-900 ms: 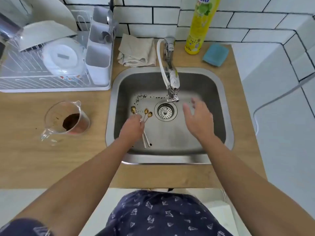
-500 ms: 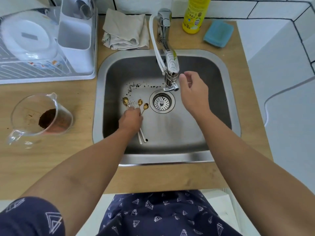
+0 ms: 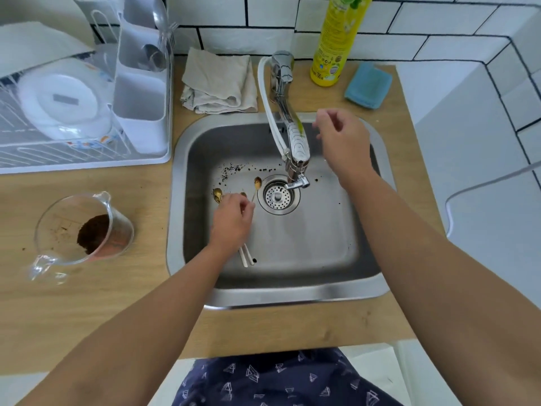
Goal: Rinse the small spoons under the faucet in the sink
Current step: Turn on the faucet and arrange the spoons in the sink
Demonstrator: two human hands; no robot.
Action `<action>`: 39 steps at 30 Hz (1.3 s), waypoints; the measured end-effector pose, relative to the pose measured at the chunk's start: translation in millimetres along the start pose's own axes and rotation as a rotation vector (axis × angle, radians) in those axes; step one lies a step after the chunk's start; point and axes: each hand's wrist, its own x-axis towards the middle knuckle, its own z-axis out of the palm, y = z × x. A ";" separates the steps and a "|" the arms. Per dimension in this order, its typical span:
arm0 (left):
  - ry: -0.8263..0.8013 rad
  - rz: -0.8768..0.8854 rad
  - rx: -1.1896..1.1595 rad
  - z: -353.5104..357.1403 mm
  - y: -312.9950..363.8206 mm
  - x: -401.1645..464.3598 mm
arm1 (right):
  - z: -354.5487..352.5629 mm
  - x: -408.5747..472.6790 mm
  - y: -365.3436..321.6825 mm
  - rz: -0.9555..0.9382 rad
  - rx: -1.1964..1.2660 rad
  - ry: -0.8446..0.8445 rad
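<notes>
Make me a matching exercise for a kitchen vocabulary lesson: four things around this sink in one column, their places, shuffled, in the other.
1. measuring jug
2. folded cloth
3. blue sponge
4. small spoons

A. in the sink basin, under the left hand
B. counter behind the sink, left of the faucet
C. counter left of the sink
D. counter at the sink's back right corner

Pairs: 1-C, 2-B, 3-D, 4-A

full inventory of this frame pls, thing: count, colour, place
spoons: 3, gold bowls, white handles, sink floor left of drain
sink: 1, steel, centre
faucet: 1, chrome, over drain
measuring cup: 1, clear, brown grounds inside, counter left
dish rack: 1, white, far left
cloth: 1, beige, behind sink
bottle: 1, yellow, back wall
sponge: 1, blue, back right
left hand: on spoon handles
right hand: beside faucet, empty
</notes>
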 end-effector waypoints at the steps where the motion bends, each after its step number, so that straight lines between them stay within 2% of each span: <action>1: -0.006 0.009 -0.026 -2.8 3.9 -6.7 | 2.2 5.6 -9.3 0.005 0.025 -0.001; 6: -0.062 -0.107 -0.305 -6.6 7.4 -37.2 | 27.2 37.3 -44.7 0.173 0.181 -0.137; 10: -0.136 -0.311 -0.742 -4.0 13.1 -53.5 | 34.2 53.1 -57.8 0.328 0.237 -0.197; 12: -0.166 -0.372 -0.828 -2.0 14.0 -56.8 | 36.1 56.5 -59.5 0.345 0.211 -0.238; 17: -0.200 -0.388 -0.875 -1.7 11.6 -58.0 | 39.0 58.4 -60.6 0.332 0.142 -0.258; 25: -0.208 -0.376 -0.814 -0.8 9.5 -56.1 | 44.2 52.4 -59.4 0.235 0.173 -0.204; 39: -0.177 -0.369 -0.757 13.6 19.2 -53.8 | 49.5 55.3 -58.6 0.262 0.199 -0.193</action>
